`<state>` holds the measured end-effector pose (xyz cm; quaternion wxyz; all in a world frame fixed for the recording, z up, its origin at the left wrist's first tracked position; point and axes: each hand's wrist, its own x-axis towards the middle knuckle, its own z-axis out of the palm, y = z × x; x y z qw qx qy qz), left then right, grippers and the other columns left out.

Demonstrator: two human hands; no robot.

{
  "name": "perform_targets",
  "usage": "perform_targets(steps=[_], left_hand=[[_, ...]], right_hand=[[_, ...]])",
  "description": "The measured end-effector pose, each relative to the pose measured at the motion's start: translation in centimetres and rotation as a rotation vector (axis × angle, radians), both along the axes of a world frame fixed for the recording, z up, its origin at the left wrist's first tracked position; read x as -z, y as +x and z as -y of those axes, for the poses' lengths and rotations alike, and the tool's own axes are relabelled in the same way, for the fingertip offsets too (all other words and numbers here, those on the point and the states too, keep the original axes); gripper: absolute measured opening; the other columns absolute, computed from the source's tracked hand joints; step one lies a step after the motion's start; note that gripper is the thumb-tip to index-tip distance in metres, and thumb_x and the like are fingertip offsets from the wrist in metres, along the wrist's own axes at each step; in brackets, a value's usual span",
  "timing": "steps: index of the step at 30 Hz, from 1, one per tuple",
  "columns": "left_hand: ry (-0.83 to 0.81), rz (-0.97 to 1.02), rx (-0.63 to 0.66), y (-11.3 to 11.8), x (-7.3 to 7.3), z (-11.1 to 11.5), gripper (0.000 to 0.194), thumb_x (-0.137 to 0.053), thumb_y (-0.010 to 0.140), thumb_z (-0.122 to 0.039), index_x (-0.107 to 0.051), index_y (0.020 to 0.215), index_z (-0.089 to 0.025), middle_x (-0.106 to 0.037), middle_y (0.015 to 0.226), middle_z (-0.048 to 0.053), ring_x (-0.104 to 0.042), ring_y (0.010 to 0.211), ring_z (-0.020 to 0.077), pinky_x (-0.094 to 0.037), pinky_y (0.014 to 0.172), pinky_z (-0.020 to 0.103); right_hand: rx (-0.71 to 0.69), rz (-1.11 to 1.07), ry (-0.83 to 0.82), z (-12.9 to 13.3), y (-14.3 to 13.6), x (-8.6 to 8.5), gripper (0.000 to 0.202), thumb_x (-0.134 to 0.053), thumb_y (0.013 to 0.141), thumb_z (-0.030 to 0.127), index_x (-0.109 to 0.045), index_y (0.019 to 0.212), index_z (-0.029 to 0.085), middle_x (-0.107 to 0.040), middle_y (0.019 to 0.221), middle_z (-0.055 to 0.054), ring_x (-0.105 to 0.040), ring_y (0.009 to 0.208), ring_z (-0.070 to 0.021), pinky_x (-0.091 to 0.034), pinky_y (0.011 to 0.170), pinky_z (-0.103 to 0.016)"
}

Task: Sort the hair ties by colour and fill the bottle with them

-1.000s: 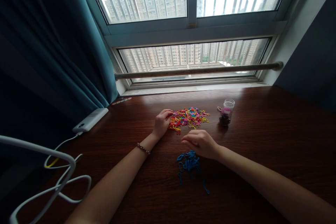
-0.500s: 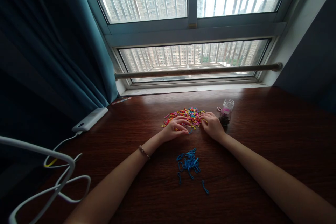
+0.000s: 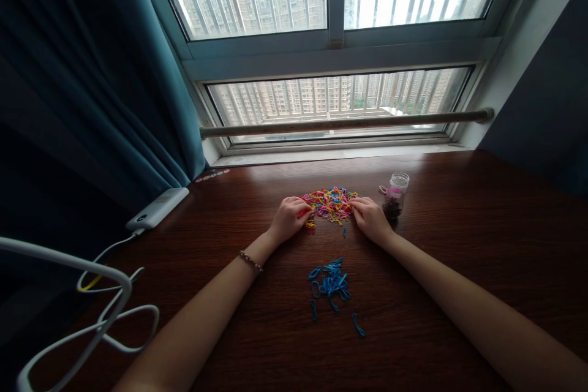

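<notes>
Now the hands (image 3: 287, 218) touch the colorful pile (image 3: 331, 204) from farther apart.

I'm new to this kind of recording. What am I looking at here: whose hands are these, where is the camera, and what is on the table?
There is no robot. One camera, worn on the person's head, takes every picture, looking forward and down.

The bare left hand and right hand reach over a brown wooden table. Their fingertips are at opposite sides of a multicoloured heap of small loops; whether either hand grips one is too small to tell.

Nearer the person lies a blue pile of similar loops. To the right stands an open clear jar with dark contents; to the left, a white device with a cable.
</notes>
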<state>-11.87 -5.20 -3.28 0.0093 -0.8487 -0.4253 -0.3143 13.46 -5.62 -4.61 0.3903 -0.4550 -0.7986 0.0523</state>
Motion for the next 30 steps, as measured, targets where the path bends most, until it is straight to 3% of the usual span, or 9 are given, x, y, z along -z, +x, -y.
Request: perform_targets(steps=[6,12,18,30], left_hand=[[-0.013,-0.012,-0.034,0.15,-0.09,0.28,0.008,-0.06,0.074,-0.028,-0.065,0.076,-0.022,-0.064,0.082,0.003,-0.053,0.086,0.0191,-0.037,0.085,0.037],[-0.037,-0.032,-0.047,0.17,-0.06,0.4,0.011,-0.065,0.069,-0.033,-0.064,0.073,-0.022,-0.062,0.084,0.002,-0.051,0.09,0.0206,-0.034,0.087,0.039],[-0.05,-0.003,-0.041,0.15,0.13,0.15,0.007,-0.061,0.072,-0.028,-0.065,0.071,-0.023,-0.062,0.08,0.002,-0.052,0.086,0.0192,-0.036,0.084,0.037],[-0.077,0.018,0.041,0.21,-0.01,0.09,0.012,-0.064,0.071,-0.028,-0.066,0.082,-0.027,-0.064,0.094,0.001,-0.049,0.101,0.0208,-0.031,0.094,0.041]], right_hand=[[0.02,-0.21,-0.014,0.07,0.09,-0.29,0.015,-0.05,0.078,0.019,-0.064,0.081,0.018,-0.064,0.084,-0.006,-0.059,0.079,-0.0194,-0.046,0.074,-0.033],[0.043,-0.289,-0.035,0.53,-0.15,-0.79,0.005,-0.055,0.074,0.021,-0.058,0.071,0.017,-0.061,0.073,-0.004,-0.058,0.067,-0.0166,-0.047,0.064,-0.029],[0.037,-0.338,-0.101,0.53,-0.41,-0.61,0.01,-0.052,0.074,0.022,-0.058,0.081,0.017,-0.063,0.075,-0.004,-0.06,0.06,-0.0154,-0.047,0.06,-0.028],[0.021,-0.334,-0.088,0.48,-0.37,-0.43,0.013,-0.051,0.075,0.021,-0.059,0.084,0.016,-0.063,0.08,-0.006,-0.06,0.061,-0.0157,-0.048,0.061,-0.029]])
